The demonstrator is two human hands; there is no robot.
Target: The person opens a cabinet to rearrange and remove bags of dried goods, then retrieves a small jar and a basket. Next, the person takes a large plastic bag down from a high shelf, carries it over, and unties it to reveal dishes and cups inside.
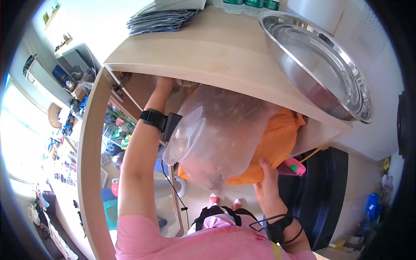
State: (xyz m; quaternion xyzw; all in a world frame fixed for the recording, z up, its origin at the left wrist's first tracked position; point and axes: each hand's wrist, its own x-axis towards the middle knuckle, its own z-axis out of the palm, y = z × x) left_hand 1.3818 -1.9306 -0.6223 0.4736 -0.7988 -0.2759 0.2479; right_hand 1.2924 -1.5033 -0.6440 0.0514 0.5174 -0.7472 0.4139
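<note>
Your pink shirt [203, 242] fills the near side, below the counter [212, 50] and its open compartment. Judging by your arms, you are handling two bags at the compartment's mouth; you can't tell from this view whether they are going in or coming out. Your next move seems to call for firm support under the load, with both arms working together and the loose plastic kept clear of the front edge.

Your right grip [268, 184] is closed on the lower edge of the orange bag [279, 134], thumb on its near face. Your left grip [165, 82] reaches under the counter's front edge near its left corner; its fingers are hidden, so you can't tell whether they hold anything. Between your arms, the clear bag [216, 130] overlaps the orange bag, and both jut out past that front edge.
</note>
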